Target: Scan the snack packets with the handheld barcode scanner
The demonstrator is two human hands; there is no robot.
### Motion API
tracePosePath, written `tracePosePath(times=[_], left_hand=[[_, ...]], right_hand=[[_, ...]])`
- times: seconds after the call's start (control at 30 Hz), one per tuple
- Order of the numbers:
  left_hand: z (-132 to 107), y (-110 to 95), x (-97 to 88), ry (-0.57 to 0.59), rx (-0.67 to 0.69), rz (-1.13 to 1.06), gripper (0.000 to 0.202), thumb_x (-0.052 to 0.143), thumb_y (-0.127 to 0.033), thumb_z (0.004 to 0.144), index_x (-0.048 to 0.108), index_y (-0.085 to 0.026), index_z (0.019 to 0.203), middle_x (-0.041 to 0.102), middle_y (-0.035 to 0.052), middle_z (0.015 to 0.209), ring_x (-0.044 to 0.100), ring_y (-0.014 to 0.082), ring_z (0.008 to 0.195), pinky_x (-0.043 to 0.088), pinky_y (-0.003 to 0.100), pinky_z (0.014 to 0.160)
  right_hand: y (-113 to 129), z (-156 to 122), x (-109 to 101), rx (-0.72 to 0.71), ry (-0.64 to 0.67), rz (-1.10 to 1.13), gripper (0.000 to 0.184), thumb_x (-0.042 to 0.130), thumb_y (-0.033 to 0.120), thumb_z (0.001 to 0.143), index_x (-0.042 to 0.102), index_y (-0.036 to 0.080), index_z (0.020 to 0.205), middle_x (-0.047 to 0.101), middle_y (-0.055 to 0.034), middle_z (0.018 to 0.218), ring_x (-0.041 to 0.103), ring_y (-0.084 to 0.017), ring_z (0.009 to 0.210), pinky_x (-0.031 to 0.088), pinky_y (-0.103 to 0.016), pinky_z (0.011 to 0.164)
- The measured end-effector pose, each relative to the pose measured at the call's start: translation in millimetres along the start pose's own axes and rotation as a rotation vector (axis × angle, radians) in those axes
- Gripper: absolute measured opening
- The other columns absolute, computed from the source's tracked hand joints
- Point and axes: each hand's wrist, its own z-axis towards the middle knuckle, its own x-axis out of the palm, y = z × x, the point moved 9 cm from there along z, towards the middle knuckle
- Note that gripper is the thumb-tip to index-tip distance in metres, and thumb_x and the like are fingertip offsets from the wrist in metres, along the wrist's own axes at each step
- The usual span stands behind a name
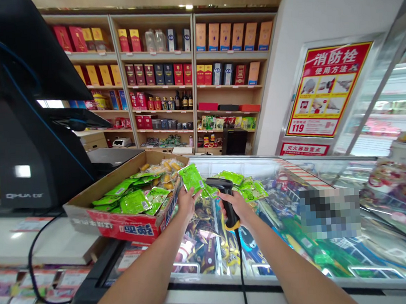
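My left hand pinches a small green snack packet and holds it up over the freezer lid. My right hand is wrapped round the grip of a black and yellow barcode scanner, whose head sits right beside the packet. The scanner's black cable hangs down toward me. A shallow cardboard box on the left holds several green and yellow packets. More green packets lie on the freezer glass just beyond the scanner.
A glass-topped chest freezer full of wrapped ice creams stretches to the right. A black till terminal stands on the white counter at the left. Shelves of boxed goods line the back wall. A red fire-hose poster hangs at right.
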Motion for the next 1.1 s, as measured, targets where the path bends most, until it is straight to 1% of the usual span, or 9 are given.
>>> tracePosePath(times=[0.13, 0.27, 0.47, 0.57, 0.67, 0.77, 0.9, 1.0, 1.1], left_hand=[[-4, 12, 10.7, -0.027, -0.11, 0.047, 0.019, 0.065, -0.005, 0.071, 0.06, -0.018, 0.084, 0.068, 0.0014, 0.079, 0.067, 0.0155, 0.08, 0.057, 0.042, 0.086], [-8, 34, 39.4, 0.005, -0.271, 0.149, 0.016, 0.064, 0.0, 0.072, 0.057, -0.015, 0.071, 0.065, 0.0016, 0.066, 0.066, 0.013, 0.064, 0.059, 0.034, 0.072], [-7, 74, 88.9, 0.003, -0.385, 0.379, 0.015, 0.069, -0.006, 0.073, 0.057, -0.015, 0.075, 0.059, -0.0011, 0.058, 0.06, 0.0103, 0.049, 0.043, 0.017, 0.045], [-4, 91, 110.9, 0.017, -0.395, 0.428, 0.017, 0.069, -0.003, 0.072, 0.057, -0.014, 0.075, 0.057, -0.0011, 0.056, 0.061, 0.0121, 0.05, 0.046, 0.019, 0.047], [-4, 98, 120.2, 0.023, -0.387, 0.502, 0.019, 0.067, 0.003, 0.069, 0.057, -0.014, 0.073, 0.059, 0.0004, 0.057, 0.063, 0.0142, 0.054, 0.052, 0.024, 0.055], [-5, 91, 118.7, 0.023, -0.345, 0.573, 0.021, 0.064, 0.005, 0.068, 0.06, -0.013, 0.078, 0.059, 0.0003, 0.057, 0.064, 0.015, 0.057, 0.054, 0.025, 0.06], [-11, 68, 112.1, 0.027, -0.283, 0.641, 0.026, 0.065, 0.006, 0.065, 0.063, -0.011, 0.086, 0.057, -0.0006, 0.057, 0.063, 0.0148, 0.056, 0.054, 0.026, 0.062], [-13, 40, 108.8, 0.04, -0.24, 0.669, 0.025, 0.068, 0.004, 0.064, 0.063, -0.011, 0.084, 0.058, 0.0003, 0.06, 0.062, 0.0135, 0.056, 0.055, 0.026, 0.061], [-9, -3, 103.9, 0.061, -0.187, 0.683, 0.024, 0.073, 0.0, 0.061, 0.063, -0.011, 0.08, 0.061, 0.0017, 0.067, 0.062, 0.0125, 0.06, 0.056, 0.025, 0.062]], right_hand=[[20, 5, -17, -0.037, -0.038, -0.035, 0.025, 0.067, 0.033, 0.074, 0.054, 0.017, 0.06, 0.056, 0.0009, 0.046, 0.049, -0.011, 0.034, 0.044, -0.024, 0.033], [54, -4, -53, -0.11, -0.102, -0.115, 0.024, 0.069, 0.032, 0.074, 0.055, 0.016, 0.061, 0.057, 0.0001, 0.048, 0.05, -0.011, 0.036, 0.045, -0.024, 0.033], [77, -31, -109, -0.151, -0.204, -0.094, 0.024, 0.069, 0.032, 0.074, 0.053, 0.018, 0.064, 0.055, 0.0015, 0.045, 0.048, -0.01, 0.033, 0.043, -0.023, 0.032], [72, -40, -126, -0.152, -0.243, -0.075, 0.024, 0.07, 0.031, 0.074, 0.052, 0.018, 0.065, 0.056, 0.0019, 0.046, 0.049, -0.011, 0.033, 0.043, -0.023, 0.032], [66, -44, -134, -0.144, -0.254, -0.082, 0.024, 0.069, 0.032, 0.074, 0.052, 0.018, 0.065, 0.056, 0.0016, 0.046, 0.048, -0.011, 0.032, 0.042, -0.023, 0.031], [64, -46, -135, -0.164, -0.248, -0.091, 0.024, 0.069, 0.032, 0.074, 0.053, 0.017, 0.064, 0.056, 0.0018, 0.046, 0.049, -0.01, 0.033, 0.043, -0.023, 0.032], [61, -39, -123, -0.163, -0.224, -0.094, 0.023, 0.07, 0.031, 0.072, 0.053, 0.017, 0.065, 0.055, 0.0024, 0.047, 0.049, -0.011, 0.034, 0.043, -0.023, 0.032], [54, -28, -100, -0.142, -0.187, -0.081, 0.022, 0.069, 0.032, 0.072, 0.054, 0.017, 0.065, 0.056, 0.002, 0.047, 0.049, -0.011, 0.034, 0.044, -0.024, 0.032], [47, -16, -66, -0.134, -0.129, -0.083, 0.024, 0.069, 0.034, 0.072, 0.054, 0.018, 0.063, 0.056, 0.0017, 0.047, 0.05, -0.011, 0.034, 0.044, -0.024, 0.033]])
